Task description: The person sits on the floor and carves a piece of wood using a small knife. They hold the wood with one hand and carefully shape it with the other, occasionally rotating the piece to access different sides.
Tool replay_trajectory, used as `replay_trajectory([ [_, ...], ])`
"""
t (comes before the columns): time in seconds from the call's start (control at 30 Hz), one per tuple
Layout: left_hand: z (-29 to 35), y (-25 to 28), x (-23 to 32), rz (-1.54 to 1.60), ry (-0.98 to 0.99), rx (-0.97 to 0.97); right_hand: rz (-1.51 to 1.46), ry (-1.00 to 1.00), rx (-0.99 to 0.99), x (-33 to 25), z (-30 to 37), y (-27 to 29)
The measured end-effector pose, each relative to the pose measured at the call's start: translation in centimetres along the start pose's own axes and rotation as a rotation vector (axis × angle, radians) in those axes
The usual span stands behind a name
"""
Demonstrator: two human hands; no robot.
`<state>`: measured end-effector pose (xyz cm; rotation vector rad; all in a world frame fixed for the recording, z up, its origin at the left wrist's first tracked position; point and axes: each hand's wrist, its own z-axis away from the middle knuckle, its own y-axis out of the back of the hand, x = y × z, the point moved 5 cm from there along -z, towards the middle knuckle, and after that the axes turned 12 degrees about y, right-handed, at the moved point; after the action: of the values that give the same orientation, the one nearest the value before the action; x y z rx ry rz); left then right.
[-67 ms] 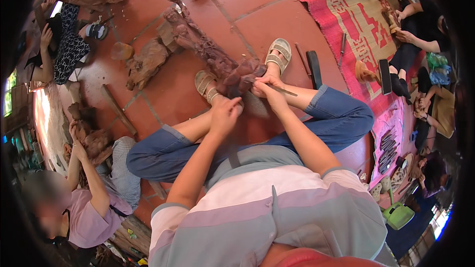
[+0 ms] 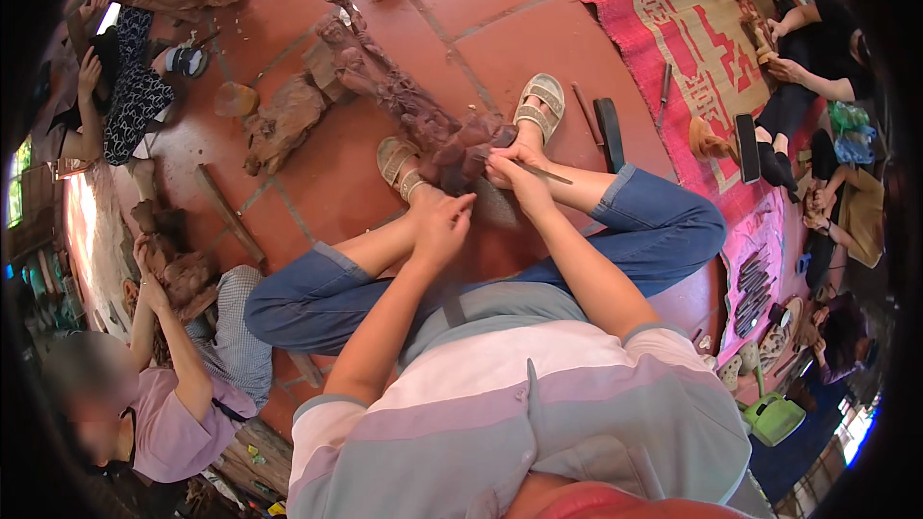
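A dark reddish-brown wood carving (image 2: 409,101) lies slanted on the floor between my sandalled feet, its thick near end closest to me. My right hand (image 2: 519,181) is closed around a slim carving tool (image 2: 546,174), whose shaft sticks out to the right. The fingers of that hand rest close against the carving's near end, and they hide the tool's tip. Just below the carving, to its left, is my left hand (image 2: 442,226). Its index finger is stretched out, the others are loosely bent, and nothing shows in it.
A rough wood block (image 2: 288,120) lies left of the carving, with a wooden stick (image 2: 231,213) nearer me. Right of my foot lie a thin brown rod (image 2: 587,115) and a dark flat bar (image 2: 611,135). People sit at both sides; a red patterned mat (image 2: 673,48) spreads at the right.
My left hand has drawn back slightly from the carving's near end, toward me. My right hand has shifted a little to the left with the tool. The carving stays put.
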<state>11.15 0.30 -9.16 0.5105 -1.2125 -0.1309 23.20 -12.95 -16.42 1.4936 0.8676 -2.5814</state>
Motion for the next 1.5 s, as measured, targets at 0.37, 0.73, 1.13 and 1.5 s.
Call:
replay_trajectory([
  [0.37, 1.6, -1.0, -1.0, -0.088, -0.028, -0.040, 0.012, 0.189, 0.026, -1.8, -0.9, -3.3],
  [0.73, -10.3, 27.4, -16.5, 0.997, 0.601, 0.648, -0.098, 0.155, 0.284, -7.1, 0.4, 4.4],
  [1.13, -20.5, 41.3, -20.1, 0.163, 0.842, 0.984, -0.132, 0.167, 0.360, -7.9, 0.1, 6.0],
  [1.5, -23.0, 41.3, -22.6, 0.090, 0.821, 1.297, -0.132, 0.082, 0.416, -7.5, 0.1, 5.2],
])
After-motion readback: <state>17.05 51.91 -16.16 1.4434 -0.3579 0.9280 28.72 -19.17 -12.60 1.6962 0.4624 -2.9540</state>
